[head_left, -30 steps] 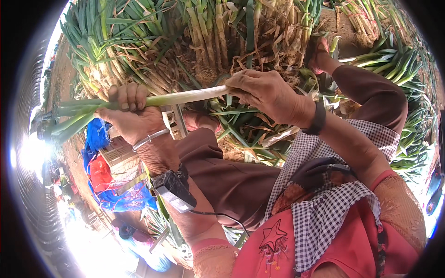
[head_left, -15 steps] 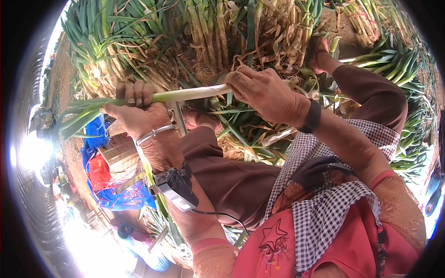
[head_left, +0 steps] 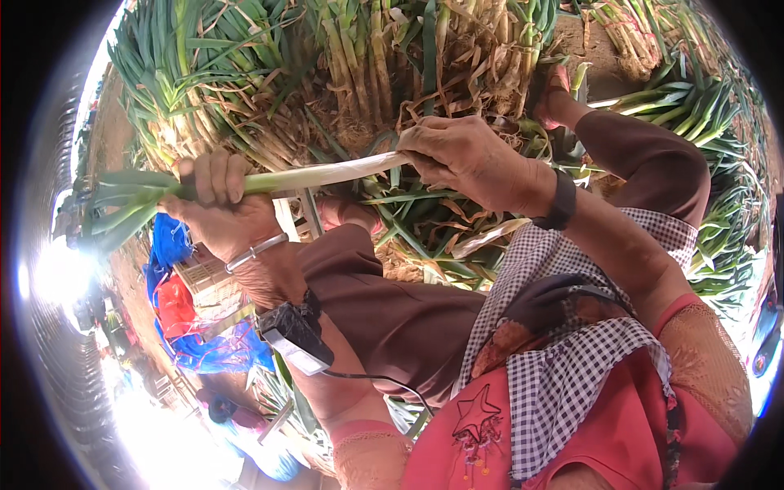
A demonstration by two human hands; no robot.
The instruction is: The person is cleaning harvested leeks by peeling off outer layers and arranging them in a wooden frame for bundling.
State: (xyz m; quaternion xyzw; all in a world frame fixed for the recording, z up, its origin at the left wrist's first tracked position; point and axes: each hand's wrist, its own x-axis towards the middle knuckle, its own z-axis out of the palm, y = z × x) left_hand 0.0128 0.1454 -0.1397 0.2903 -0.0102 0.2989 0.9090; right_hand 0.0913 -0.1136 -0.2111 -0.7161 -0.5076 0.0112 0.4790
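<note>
Green leek (head_left: 310,174) level, left hand (head_left: 219,204) gripping leaves, right hand (head_left: 465,155) pinching white end

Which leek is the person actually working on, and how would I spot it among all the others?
Start at the big heap of leeks across the top of the view. Just below it, one single leek is held level between the left hand, gripping its green end, and the right hand at its white end. Unlike its brown, dry-skinned neighbours, its shaft is clean and pale.

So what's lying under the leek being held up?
Under the leek held by the left hand and right hand lie piled leeks and dry peelings. The ground beneath is covered.
</note>
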